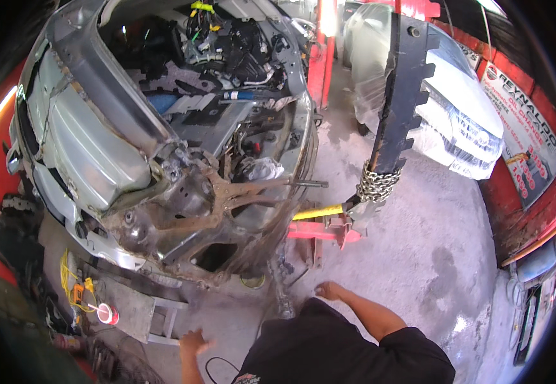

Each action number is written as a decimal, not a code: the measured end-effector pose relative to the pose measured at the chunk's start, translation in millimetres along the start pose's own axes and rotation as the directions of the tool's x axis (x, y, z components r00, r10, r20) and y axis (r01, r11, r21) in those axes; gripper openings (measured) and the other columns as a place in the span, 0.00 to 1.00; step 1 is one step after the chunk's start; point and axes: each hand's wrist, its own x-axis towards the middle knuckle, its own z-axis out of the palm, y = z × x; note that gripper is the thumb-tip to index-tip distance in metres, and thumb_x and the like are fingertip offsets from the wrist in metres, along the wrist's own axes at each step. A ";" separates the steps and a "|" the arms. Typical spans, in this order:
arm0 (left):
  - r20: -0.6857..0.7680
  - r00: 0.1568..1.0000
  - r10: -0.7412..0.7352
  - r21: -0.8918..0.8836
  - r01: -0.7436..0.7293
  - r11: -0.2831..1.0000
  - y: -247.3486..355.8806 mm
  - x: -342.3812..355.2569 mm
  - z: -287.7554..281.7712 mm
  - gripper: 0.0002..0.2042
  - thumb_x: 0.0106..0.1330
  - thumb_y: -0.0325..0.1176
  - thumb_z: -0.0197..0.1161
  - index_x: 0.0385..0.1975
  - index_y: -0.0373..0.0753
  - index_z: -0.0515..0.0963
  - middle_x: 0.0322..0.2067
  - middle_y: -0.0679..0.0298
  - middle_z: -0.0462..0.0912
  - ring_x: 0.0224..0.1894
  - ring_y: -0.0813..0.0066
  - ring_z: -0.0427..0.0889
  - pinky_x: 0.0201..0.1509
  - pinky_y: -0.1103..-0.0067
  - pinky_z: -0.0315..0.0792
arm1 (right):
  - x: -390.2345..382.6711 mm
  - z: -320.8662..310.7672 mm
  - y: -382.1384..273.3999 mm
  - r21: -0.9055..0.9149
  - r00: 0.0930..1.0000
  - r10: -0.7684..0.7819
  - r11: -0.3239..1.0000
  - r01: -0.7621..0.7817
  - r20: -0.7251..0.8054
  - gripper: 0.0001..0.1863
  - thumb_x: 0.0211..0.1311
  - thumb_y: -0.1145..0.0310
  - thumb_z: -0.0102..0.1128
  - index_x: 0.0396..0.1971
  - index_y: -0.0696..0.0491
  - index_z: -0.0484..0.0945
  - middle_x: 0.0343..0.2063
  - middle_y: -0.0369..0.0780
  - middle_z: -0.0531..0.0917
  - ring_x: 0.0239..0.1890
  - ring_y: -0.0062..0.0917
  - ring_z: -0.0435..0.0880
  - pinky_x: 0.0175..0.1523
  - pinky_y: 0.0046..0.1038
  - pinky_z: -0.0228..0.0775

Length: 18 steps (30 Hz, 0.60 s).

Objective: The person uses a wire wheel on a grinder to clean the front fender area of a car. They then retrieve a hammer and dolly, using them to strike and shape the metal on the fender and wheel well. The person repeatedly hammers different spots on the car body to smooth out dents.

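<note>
My left hand (194,342) is low in the picture, its fingers apart and holding nothing that I can see. It is nearest the end of a low grey bench (130,307). My right hand (330,291) is out ahead of my dark shirt, above the concrete floor; its fingers are too small and partly turned away to read. Before me stands a stripped grey car body (89,128) with a rusty, bare metal section (194,214) facing me. Neither hand touches it.
A black notched post (399,96) wrapped with chain (378,185) stands right of the car, beside a yellow bar (319,212) and red steel base (329,233). Behind is a plastic-covered car (451,115). A red-and-white cup (107,313) and yellow cord (66,285) are at lower left.
</note>
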 end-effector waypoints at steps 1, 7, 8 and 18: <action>0.139 0.988 -0.073 0.167 0.050 0.985 -10.9 -15.0 17.6 0.29 0.71 0.48 0.61 0.65 0.35 0.71 0.50 0.51 0.84 0.50 0.57 0.85 0.56 0.69 0.79 | 9.8 -14.9 -12.2 0.054 0.999 0.021 0.998 -0.019 -0.040 0.18 0.67 0.56 0.61 0.49 0.51 0.85 0.43 0.52 0.87 0.46 0.46 0.86 0.53 0.42 0.77; -0.163 0.968 -0.193 -0.965 -0.197 -0.173 -23.5 -52.7 38.0 0.33 0.68 0.54 0.63 0.69 0.45 0.70 0.58 0.52 0.78 0.58 0.55 0.80 0.55 0.54 0.78 | 81.2 -128.2 -86.2 0.184 0.922 -0.193 0.947 0.265 -0.337 0.18 0.72 0.65 0.58 0.55 0.59 0.79 0.50 0.43 0.85 0.51 0.31 0.84 0.59 0.33 0.75; -0.221 0.926 -0.305 -0.939 -0.287 -0.191 -24.0 -49.8 40.7 0.34 0.67 0.54 0.65 0.69 0.45 0.69 0.59 0.52 0.78 0.60 0.53 0.78 0.58 0.53 0.76 | 88.7 -151.6 -101.5 0.337 0.939 -0.114 0.913 0.227 -0.325 0.17 0.72 0.66 0.59 0.55 0.59 0.80 0.46 0.41 0.85 0.47 0.28 0.84 0.56 0.31 0.76; 0.102 0.659 -0.745 -0.836 0.462 0.295 76.2 2.2 95.2 0.33 0.69 0.46 0.66 0.72 0.44 0.64 0.58 0.54 0.79 0.59 0.54 0.79 0.50 0.53 0.82 | 200.5 -358.4 -131.9 0.315 0.839 -0.150 0.880 0.354 -0.524 0.19 0.65 0.69 0.62 0.56 0.56 0.80 0.38 0.47 0.87 0.36 0.31 0.84 0.46 0.31 0.75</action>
